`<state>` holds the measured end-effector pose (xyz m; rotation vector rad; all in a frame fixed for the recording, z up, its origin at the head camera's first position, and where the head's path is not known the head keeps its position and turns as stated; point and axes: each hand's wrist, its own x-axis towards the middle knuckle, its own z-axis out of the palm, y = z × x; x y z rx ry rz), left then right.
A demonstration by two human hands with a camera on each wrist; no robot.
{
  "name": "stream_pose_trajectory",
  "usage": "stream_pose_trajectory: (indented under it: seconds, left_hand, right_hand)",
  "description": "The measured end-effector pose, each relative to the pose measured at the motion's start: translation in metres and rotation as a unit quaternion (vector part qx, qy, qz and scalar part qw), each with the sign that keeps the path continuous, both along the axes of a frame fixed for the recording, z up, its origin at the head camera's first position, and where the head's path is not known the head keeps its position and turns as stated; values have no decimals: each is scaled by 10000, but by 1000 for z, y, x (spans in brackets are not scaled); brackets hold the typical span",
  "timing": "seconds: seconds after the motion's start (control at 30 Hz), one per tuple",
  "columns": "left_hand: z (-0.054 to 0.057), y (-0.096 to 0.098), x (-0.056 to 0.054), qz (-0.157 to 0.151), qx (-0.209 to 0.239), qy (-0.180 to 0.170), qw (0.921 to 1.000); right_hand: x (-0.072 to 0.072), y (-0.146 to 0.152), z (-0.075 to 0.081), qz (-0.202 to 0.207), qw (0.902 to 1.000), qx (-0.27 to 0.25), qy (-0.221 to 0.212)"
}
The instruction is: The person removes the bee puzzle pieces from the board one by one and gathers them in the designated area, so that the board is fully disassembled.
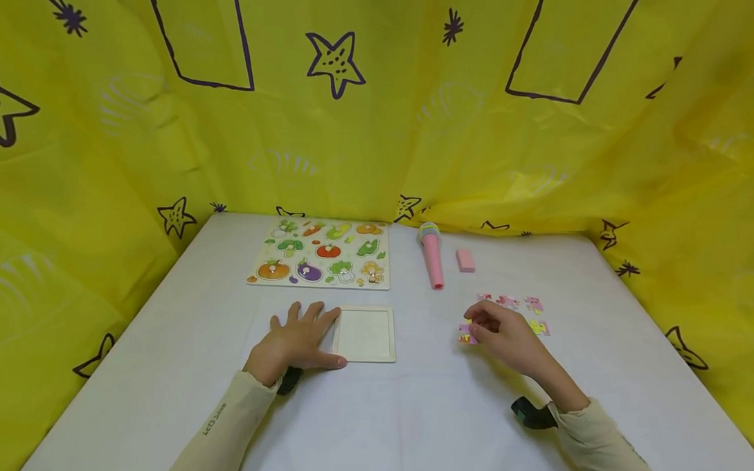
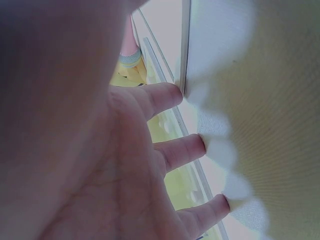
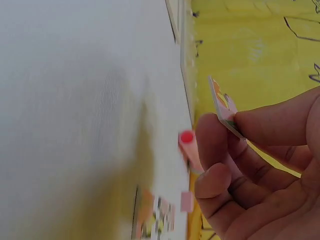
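Between thumb and forefinger my right hand [image 1: 503, 335] pinches a small jigsaw puzzle piece [image 3: 224, 106], pink with orange and yellow print. The right wrist view shows this piece raised above the white table. Several more jigsaw pieces [image 1: 533, 304] lie on the table just beyond and beside that hand. My left hand [image 1: 297, 340] is spread out at the left side of a square, pale wooden puzzle frame [image 1: 366, 334]. Its thumb and forefinger touch the frame's left edge, while the other fingertips [image 2: 192, 145] rest on the tabletop.
Behind the frame lies a vegetable peg puzzle board [image 1: 319, 254]. A pink toy microphone [image 1: 433, 262] and a small pink block [image 1: 465, 260] are to its right. Yellow patterned cloth [image 1: 380, 138] hangs around the back and sides of the white table [image 1: 402, 416].
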<state>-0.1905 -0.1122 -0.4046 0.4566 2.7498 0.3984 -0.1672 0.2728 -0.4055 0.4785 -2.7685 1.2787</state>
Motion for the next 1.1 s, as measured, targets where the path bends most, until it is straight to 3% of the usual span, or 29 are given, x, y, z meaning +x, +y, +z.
stream_pose_trajectory:
  seconds: [0.3, 0.57, 0.8, 1.1]
  left_hand:
    - [2, 4, -1, -76, 7, 8, 10000]
    - [4, 2, 0, -68, 19, 17, 10000]
    - [2, 1, 0, -165, 62, 73, 9998]
    - [0, -3, -2, -172, -13, 2, 9999]
  right_hand:
    - [17, 37, 2, -524, 9979, -276, -277]
    - [24, 63, 2, -861, 9958, 3, -297]
    - [31, 88, 0, -1344, 9886, 623, -256]
    - [31, 109, -3, -1746, 9780, 857, -752]
